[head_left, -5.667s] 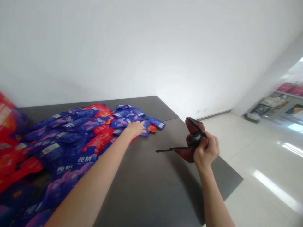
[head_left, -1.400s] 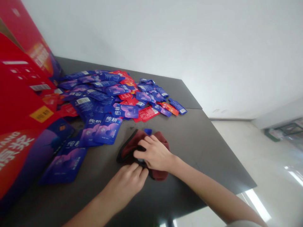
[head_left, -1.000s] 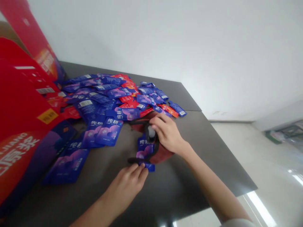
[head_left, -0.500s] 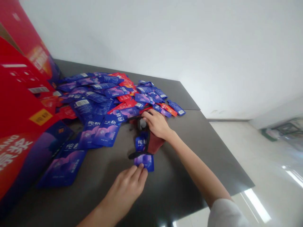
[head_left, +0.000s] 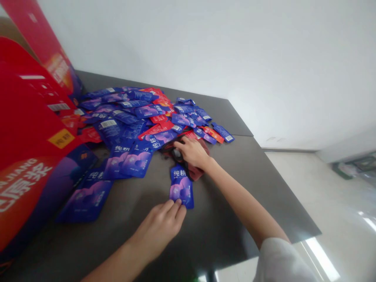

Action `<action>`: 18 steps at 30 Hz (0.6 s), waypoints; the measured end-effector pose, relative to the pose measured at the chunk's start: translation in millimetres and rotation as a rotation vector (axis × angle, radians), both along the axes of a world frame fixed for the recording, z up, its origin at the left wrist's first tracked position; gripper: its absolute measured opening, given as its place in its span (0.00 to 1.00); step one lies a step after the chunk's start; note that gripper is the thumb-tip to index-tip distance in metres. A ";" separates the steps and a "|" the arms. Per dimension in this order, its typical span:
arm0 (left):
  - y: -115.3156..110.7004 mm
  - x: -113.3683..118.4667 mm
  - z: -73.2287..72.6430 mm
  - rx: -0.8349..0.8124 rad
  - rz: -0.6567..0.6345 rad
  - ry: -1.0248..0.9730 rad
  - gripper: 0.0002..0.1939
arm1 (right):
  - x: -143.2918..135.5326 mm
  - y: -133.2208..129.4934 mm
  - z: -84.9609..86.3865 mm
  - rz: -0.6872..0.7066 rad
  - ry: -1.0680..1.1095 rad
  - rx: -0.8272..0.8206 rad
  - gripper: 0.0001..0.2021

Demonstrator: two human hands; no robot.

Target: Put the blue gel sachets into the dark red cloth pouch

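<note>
A blue and purple pouch (head_left: 181, 188) lies flat on the dark table, printed side up. My left hand (head_left: 166, 221) has its fingers together on the pouch's near edge, holding it there. Beyond it, my right hand (head_left: 194, 152) is closed on a bunched maroon cloth (head_left: 195, 170) with black trim. A small dark, roundish piece with a grey face (head_left: 177, 154) shows beside the right thumb; its kind I cannot make out. The cloth touches the pouch's far end and covers part of it.
Several blue and red pouches (head_left: 147, 111) lie heaped along the wall. Other blue pouches (head_left: 136, 159) overlap nearer on the left. Large red and blue cartons (head_left: 26, 129) stand at the left. The table's right edge (head_left: 286, 186) drops to a pale floor.
My right hand has drawn the maroon cloth up and away, bunching it, so more of the pouch's front shows. My left hand stays on the near edge. The view has shifted slightly.
</note>
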State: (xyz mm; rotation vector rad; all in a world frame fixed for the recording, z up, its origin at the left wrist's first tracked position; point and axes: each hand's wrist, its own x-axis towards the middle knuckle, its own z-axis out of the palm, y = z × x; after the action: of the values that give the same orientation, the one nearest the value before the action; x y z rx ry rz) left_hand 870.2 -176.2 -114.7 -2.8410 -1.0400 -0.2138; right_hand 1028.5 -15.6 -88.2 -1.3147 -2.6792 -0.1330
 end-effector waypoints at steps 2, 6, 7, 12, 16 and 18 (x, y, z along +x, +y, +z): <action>-1.4 0.2 -1.6 -0.009 0.049 -0.004 0.18 | 4.1 -5.3 17.8 -0.007 0.113 0.022 0.15; -2.5 1.4 -2.4 -0.040 0.036 0.030 0.17 | 3.4 -62.1 37.5 0.211 0.181 0.021 0.13; -2.4 1.8 -1.9 -0.042 0.030 0.040 0.16 | 1.0 -75.4 34.8 0.281 0.109 -0.006 0.12; -1.0 2.7 2.3 -0.016 0.002 0.024 0.12 | -13.5 -73.5 -1.4 0.339 -0.080 -0.057 0.12; 3.0 0.1 4.7 -0.025 -0.035 -0.046 0.16 | -15.3 -19.9 -13.6 0.171 -0.042 0.009 0.13; 6.0 -1.7 6.5 -0.123 0.020 -0.166 0.16 | -9.6 -4.1 -6.5 0.063 0.038 0.044 0.13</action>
State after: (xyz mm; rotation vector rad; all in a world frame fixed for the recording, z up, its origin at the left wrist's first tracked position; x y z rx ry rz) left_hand 868.5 -170.2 -108.3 -2.9633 -1.1491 -0.4043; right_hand 1018.9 -19.7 -94.8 -1.2067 -2.6667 -0.1578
